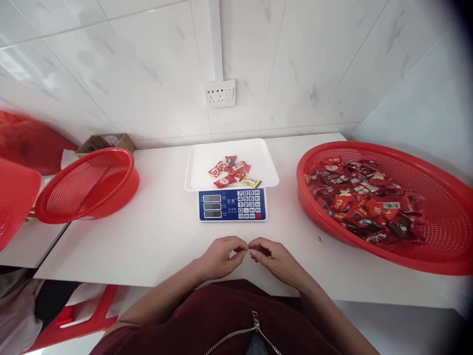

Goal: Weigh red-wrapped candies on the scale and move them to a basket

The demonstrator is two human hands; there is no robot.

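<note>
My left hand [224, 256] and my right hand [278, 260] meet at the fingertips over the white table, in front of the scale. Both are closed in a pinch; anything between the fingers is too small to make out. Just beyond them is a digital scale [232, 217] with blue keypad and displays. Its white tray [197, 165] bears several wrapped candies [225, 181], mostly red, one yellow and blue. To the right, a large red plastic basket [306, 190] holds many red and dark wrapped candies [364, 190].
On the left stands a red basket [127, 185], with another red basket [16, 197] nearer the edge. Behind them is a cardboard box [92, 144]. A tiny scrap [320, 240] lies near the right basket. A wall socket [220, 93] is above the scale. A red stool [99, 315] stands below left.
</note>
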